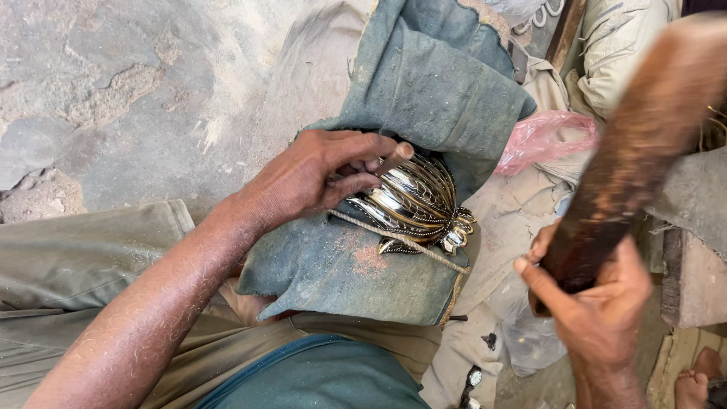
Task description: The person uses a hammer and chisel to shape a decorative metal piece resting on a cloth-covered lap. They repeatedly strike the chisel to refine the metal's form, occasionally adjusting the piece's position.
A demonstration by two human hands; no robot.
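while my left hand (318, 176) presses a thin punch (394, 159) onto the shiny metal piece (415, 201), my right hand (598, 307) is out to the side, well apart from it. the metal piece lies on a folded blue cloth (424, 83) across my lap, and a thin cord (401, 241) runs over its lower edge. the piece has ribs that run from my left hand toward a little crown-shaped end that points to my right hand. my left fingers are pinched tight around the punch, and its tip looks to touch the top of the ribs, just beside my fingertips. my right hand is closed around the low end of a brown wooden club (636, 144). the club is long, and it leans up and away to the right, blurred at the top. so the punch lies to the left of the club and lower than its far end. the left hand is the near one, right on the metal piece. a pink bag (541, 136) lies between the cloth and the club.
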